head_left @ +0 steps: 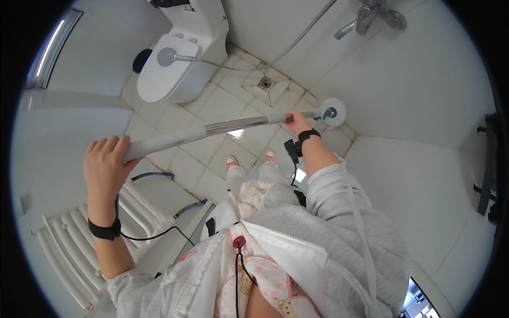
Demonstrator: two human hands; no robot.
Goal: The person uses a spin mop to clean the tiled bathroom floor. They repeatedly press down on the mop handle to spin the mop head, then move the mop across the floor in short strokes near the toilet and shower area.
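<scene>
A white toilet stands toward the far left from here, its lid down, with a grey shower head lying on it. The silvery hose sags over the floor and climbs along the wall near a chrome tap. A square drain sits among pale tiles, their joints stained brown. Something round and dark blue peeks out beside the toilet; a white slatted rack fills the near left.

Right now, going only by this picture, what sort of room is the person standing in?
Most likely a bathroom: it has a white toilet, a silver shower head and a square drain in the tiled floor.
</scene>
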